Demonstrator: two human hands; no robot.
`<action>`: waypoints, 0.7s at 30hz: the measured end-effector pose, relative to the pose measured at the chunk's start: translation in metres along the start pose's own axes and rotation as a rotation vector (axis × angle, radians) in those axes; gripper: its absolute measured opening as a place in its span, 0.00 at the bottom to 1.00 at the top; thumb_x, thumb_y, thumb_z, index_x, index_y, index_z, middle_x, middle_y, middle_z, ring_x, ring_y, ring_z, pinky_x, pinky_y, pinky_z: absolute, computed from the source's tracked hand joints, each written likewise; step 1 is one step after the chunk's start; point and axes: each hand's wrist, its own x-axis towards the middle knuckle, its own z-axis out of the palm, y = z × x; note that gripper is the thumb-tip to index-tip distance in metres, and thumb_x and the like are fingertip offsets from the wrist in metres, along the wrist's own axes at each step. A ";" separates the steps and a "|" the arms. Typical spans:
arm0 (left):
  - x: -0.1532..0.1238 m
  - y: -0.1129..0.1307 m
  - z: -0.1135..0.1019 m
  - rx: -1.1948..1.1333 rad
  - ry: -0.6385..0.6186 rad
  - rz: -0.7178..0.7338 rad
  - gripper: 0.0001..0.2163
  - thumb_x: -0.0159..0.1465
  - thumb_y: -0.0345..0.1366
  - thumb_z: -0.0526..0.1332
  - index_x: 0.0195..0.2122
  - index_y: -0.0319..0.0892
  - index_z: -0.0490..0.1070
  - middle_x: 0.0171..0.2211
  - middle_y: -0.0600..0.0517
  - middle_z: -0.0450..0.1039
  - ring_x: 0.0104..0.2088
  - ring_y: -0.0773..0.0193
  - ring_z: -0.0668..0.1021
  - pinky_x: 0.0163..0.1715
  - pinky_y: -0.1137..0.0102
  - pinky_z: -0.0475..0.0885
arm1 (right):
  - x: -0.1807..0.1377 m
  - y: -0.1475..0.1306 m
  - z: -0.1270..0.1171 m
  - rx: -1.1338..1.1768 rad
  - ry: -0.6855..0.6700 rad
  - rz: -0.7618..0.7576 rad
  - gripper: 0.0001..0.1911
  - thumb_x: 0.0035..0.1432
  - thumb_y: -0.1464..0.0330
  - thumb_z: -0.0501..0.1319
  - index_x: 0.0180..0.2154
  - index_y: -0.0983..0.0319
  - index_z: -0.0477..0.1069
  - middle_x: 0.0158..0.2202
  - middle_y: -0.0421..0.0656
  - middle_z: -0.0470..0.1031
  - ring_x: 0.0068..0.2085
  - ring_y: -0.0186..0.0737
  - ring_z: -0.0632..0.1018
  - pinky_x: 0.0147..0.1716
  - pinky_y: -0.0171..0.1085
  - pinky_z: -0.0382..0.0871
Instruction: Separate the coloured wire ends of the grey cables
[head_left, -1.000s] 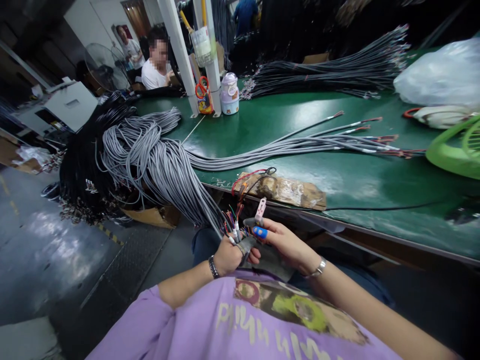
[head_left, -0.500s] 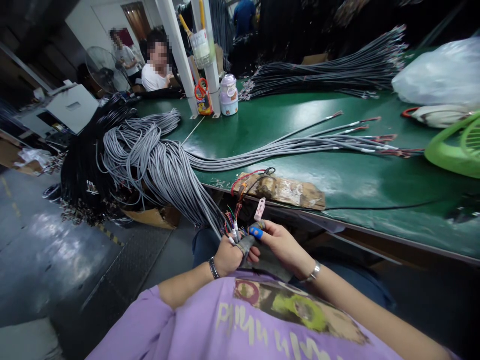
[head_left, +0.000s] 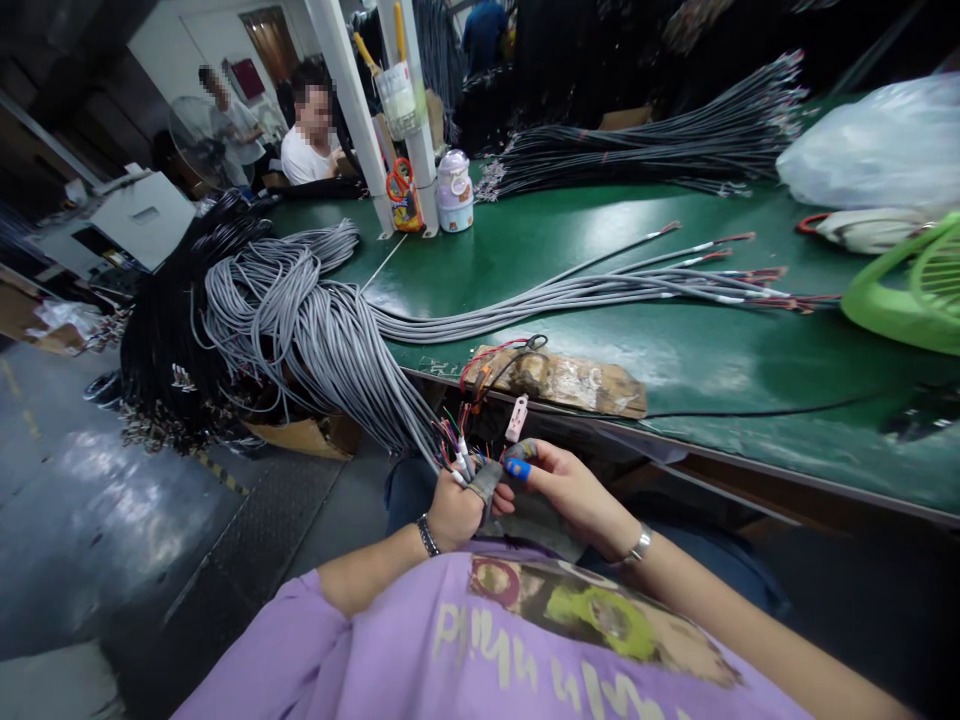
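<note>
My left hand (head_left: 459, 510) is closed round the ends of several grey cables, its thumb in a grey finger cover. Coloured wires (head_left: 453, 436) and white sleeves stick up from the cable ends beside that thumb. My right hand (head_left: 574, 495) is just to the right, with a grey cover on one finger and a blue one on another. Its finger and thumb pinch at the thin wire ends (head_left: 486, 455) fanning out from the left hand; the exact contact is too small to see. From the left hand the grey cable bundle (head_left: 330, 340) runs up to the bench.
A wooden board (head_left: 592, 387) with red and black leads lies at the green bench's (head_left: 517, 240) front edge, a pink tag (head_left: 517, 418) hanging below. Black cables (head_left: 637, 150), a plastic bag (head_left: 870, 145) and a green fan (head_left: 911, 290) lie farther off. A person (head_left: 306, 150) sits behind the post.
My right hand's fingertips have drawn slightly away from the left thumb, so more of the thin wire ends show between the hands. My left hand keeps its hold on the cables.
</note>
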 end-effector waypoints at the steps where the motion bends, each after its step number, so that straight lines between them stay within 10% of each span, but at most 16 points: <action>1: 0.000 0.000 0.000 0.011 -0.009 -0.004 0.24 0.52 0.58 0.63 0.30 0.38 0.70 0.21 0.49 0.75 0.19 0.65 0.76 0.19 0.73 0.70 | -0.001 -0.001 0.003 0.012 -0.013 -0.005 0.17 0.49 0.57 0.68 0.28 0.60 0.65 0.21 0.37 0.69 0.23 0.34 0.70 0.27 0.37 0.64; 14: 0.004 -0.006 -0.005 -0.055 0.037 0.018 0.24 0.52 0.57 0.64 0.29 0.37 0.70 0.19 0.52 0.73 0.16 0.68 0.74 0.17 0.74 0.69 | 0.002 0.004 0.000 -0.009 0.267 -0.015 0.14 0.42 0.61 0.70 0.22 0.63 0.69 0.19 0.36 0.67 0.22 0.30 0.64 0.23 0.33 0.58; 21: 0.006 0.018 -0.010 -0.151 -0.209 -0.121 0.23 0.47 0.55 0.68 0.27 0.35 0.72 0.16 0.53 0.69 0.13 0.70 0.70 0.12 0.76 0.63 | 0.018 0.005 -0.026 0.302 0.268 0.107 0.16 0.49 0.55 0.67 0.28 0.61 0.72 0.27 0.40 0.73 0.25 0.32 0.70 0.27 0.33 0.67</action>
